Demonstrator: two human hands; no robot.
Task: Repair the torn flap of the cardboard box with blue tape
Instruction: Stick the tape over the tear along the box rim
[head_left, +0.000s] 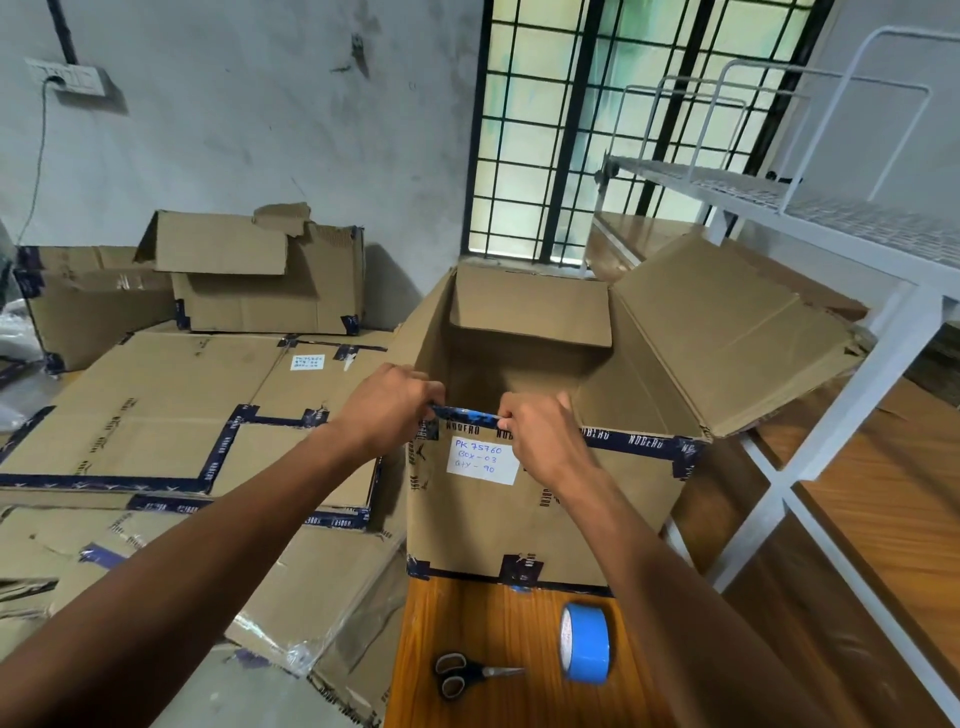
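Note:
An open cardboard box stands on a wooden table, its near wall bearing a white handwritten label and dark printed tape. Its right flap hangs outward and its far flap folds inward. My left hand and my right hand both pinch the box's near top edge, where dark blue tape runs between them. A roll of blue tape stands on edge on the table in front of the box. Scissors with black handles lie to its left.
Flattened and stacked cardboard boxes fill the floor to the left. A white metal rack stands at the right over wooden boards. A barred window is behind the box, and a wall socket is at upper left.

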